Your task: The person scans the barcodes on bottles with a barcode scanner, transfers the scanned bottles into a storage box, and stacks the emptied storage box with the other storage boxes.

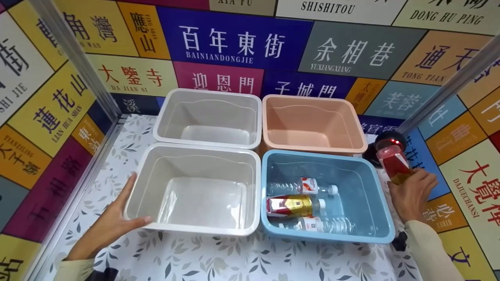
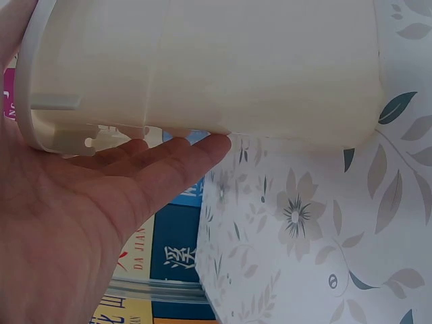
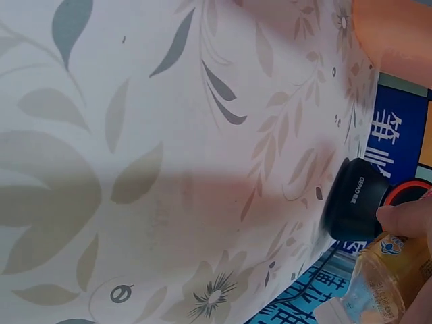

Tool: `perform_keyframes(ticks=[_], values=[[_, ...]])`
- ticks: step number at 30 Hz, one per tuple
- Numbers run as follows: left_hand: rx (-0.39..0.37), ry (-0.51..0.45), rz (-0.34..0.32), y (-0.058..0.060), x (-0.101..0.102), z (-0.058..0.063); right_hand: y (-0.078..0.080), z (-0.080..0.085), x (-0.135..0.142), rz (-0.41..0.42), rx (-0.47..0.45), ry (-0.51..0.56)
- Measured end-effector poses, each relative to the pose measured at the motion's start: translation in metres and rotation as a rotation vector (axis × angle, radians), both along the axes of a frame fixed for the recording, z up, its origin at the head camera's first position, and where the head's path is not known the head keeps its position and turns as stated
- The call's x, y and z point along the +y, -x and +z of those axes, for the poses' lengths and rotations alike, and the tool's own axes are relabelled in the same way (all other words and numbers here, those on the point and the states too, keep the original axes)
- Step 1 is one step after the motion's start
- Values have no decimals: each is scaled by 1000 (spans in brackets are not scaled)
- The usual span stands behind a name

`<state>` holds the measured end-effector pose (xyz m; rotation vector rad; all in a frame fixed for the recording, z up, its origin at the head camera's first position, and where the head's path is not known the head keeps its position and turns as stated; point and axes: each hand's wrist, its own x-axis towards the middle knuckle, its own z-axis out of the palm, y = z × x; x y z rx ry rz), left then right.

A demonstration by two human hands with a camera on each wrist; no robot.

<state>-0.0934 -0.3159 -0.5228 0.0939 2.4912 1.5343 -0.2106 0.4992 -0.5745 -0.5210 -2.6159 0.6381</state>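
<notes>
My right hand [image 1: 415, 195] grips a bottle [image 1: 393, 164] with a red and gold label. Its base end is close to a round black scanner-like device [image 1: 390, 136] showing a red light. In the right wrist view the bottle's white cap [image 3: 331, 312] points away from that device. At the near left corner of a whitish bin [image 1: 195, 228], my left hand [image 1: 105, 230] rests its straight fingers along the outer wall, thumb by the rim. A blue bin [image 1: 384, 207] holds a red and gold bottle [image 1: 295, 205] between two clear bottles with white-red labels.
Behind stand a light grey bin [image 1: 207, 145] and an orange bin [image 1: 312, 148], with nothing seen inside. The four-bin group sits on a leaf-patterned tabletop [image 1: 203, 257]. Printed panels [image 1: 234, 35] and metal posts [image 1: 84, 62] bound the back and sides.
</notes>
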Motion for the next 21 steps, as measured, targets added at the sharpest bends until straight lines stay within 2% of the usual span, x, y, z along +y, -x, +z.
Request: perform_keyframes(ticks=[21], values=[[-23,11,7,1,-1,0,-3,-5,6,33,-7,-129]])
